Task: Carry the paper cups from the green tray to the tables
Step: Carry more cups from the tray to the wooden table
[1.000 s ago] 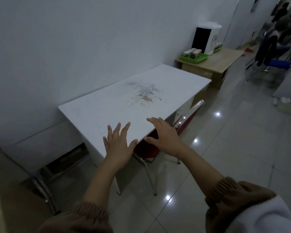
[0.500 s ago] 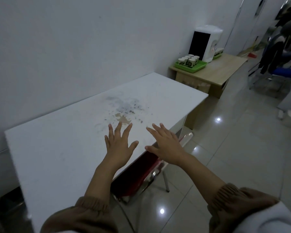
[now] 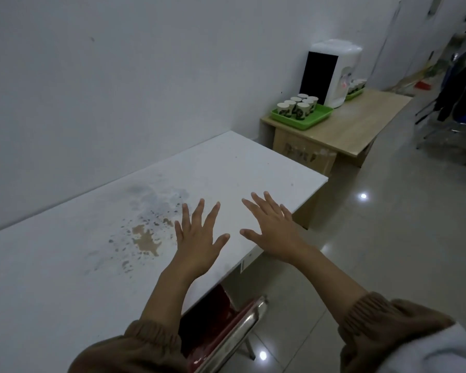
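Several white paper cups (image 3: 297,105) with dark print stand on a green tray (image 3: 311,120) on a wooden table (image 3: 361,125) far ahead by the wall. My left hand (image 3: 198,240) and my right hand (image 3: 273,228) are stretched out over a white table (image 3: 65,278) with stains, fingers spread and straight, holding nothing. Both hands are well short of the tray.
A white and black water dispenser (image 3: 330,72) stands behind the tray, with a second green tray of cups (image 3: 355,88) past it. A red chair with a metal frame (image 3: 226,329) is tucked under the white table. Glossy tiled floor runs to the right; chairs and dark clothing fill the far right.
I have walked forward along the white table; the wooden table and the tray look nearer and larger. Both hands stay open and spread.
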